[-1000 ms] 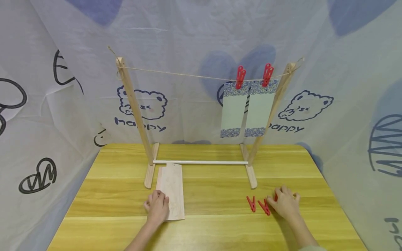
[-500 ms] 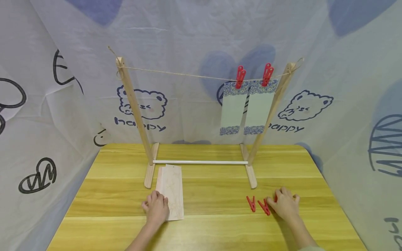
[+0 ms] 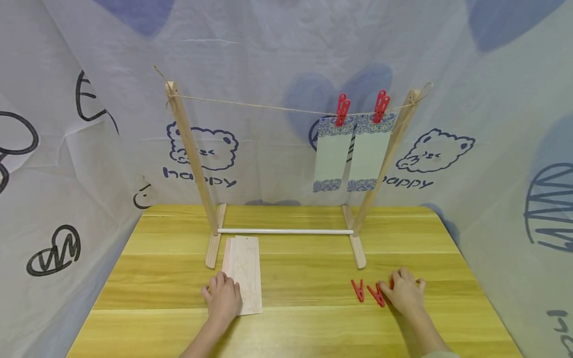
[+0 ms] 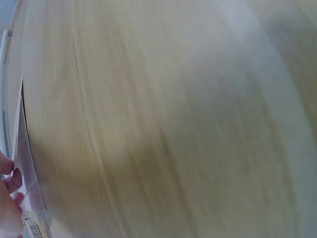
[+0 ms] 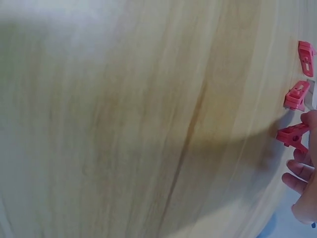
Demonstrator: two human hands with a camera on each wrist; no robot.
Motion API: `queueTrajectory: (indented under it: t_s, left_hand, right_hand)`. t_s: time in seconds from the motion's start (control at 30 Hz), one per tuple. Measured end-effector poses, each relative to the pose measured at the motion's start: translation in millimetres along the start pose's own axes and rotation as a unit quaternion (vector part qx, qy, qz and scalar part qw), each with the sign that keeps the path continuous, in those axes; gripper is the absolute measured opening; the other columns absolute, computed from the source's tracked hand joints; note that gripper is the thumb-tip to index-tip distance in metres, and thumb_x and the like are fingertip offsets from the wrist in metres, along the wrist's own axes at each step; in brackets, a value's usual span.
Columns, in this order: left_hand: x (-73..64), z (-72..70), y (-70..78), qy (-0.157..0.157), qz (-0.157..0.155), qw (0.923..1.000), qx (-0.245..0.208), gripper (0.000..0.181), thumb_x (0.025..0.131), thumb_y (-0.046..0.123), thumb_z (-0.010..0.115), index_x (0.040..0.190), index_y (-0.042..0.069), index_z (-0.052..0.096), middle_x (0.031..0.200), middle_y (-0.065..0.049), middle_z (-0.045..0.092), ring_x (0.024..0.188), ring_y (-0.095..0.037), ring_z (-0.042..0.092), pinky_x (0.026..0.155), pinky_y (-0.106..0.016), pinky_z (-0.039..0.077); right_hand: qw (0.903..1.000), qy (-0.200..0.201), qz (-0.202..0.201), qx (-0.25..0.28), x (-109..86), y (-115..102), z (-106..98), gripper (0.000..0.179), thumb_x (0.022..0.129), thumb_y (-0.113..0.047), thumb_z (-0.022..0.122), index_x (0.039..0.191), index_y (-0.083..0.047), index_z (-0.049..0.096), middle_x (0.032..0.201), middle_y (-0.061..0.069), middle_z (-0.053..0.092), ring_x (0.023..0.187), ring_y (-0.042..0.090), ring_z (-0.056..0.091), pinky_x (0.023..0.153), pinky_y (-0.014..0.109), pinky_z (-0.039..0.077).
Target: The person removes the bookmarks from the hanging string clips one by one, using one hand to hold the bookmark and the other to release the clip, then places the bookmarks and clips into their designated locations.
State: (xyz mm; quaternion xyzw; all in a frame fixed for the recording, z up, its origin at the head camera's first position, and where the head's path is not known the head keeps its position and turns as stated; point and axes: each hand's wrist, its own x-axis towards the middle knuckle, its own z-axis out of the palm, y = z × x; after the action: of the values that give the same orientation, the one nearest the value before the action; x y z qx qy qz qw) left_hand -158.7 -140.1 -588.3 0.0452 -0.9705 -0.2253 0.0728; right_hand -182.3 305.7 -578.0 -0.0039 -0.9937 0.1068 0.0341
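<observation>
Resting at the left edge of the pale paper cards [image 3: 248, 278] is, in the head view, the left hand [image 3: 224, 298] of the person, with bent fingers; one of them stands apart at the outer side. Of these cards I can count two, overlapping on the wood-grain table [image 3: 304, 278], just right of the left foot of the wooden stand [image 3: 195, 159]. The right hand [image 3: 406, 292] is at the right part of the table, bent over one red clothespin [image 3: 392, 283]. Two more loose clothespins [image 3: 376, 295] lie just to the left of it. The stand has two feet, two posts, one white rod [image 3: 286, 231] low between them, and one string [image 3: 250, 105] across their tops. On the right part of this string hang two blue-bordered cards [image 3: 368, 154], each fastened by one hanging clothespin [image 3: 381, 107]; five red clothespins in total. Behind is white cloth [image 3: 264, 54], printed with two bear drawings [image 3: 206, 146].

In the left wrist view, some fingers of the left hand show against the edge of the cards; whether they pinch or only touch, I cannot tell.

In the right wrist view, three clothespins are visible. One is pinched between thumb and finger of the right hand, and the other fingers are slightly spread, away from it. Two lie just beside, on the table.
</observation>
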Motion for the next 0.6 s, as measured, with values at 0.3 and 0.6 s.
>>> queueTrajectory:
  t_s: [0.3,0.6]
  left_hand:
    - [-0.2,3.1,-2.2,0.000,0.023,0.9988,0.042,0.023,0.088,0.016,0.053,0.080,-0.004,0.058,0.099,-0.015,0.044,0.096,-0.032,0.036,0.087,-0.056,0.016]
    - [-0.1,6.4,-4.2,0.006,0.038,0.9960,0.080,0.024,0.088,0.018,0.052,0.075,-0.002,0.055,0.092,-0.012,0.041,0.092,-0.031,0.036,0.085,-0.054,0.019]
  right_hand:
    - [0.9999,0.010,0.003,0.004,-0.9,1,5,0.039,0.085,-0.042,0.057,0.083,-0.003,0.055,0.109,0.018,0.048,0.104,0.036,0.045,0.087,0.060,0.019]
    - [0.9998,0.017,0.002,0.008,-0.8,3,11,0.039,0.086,-0.043,0.057,0.081,-0.004,0.053,0.106,0.017,0.048,0.101,0.036,0.045,0.087,0.061,0.018]
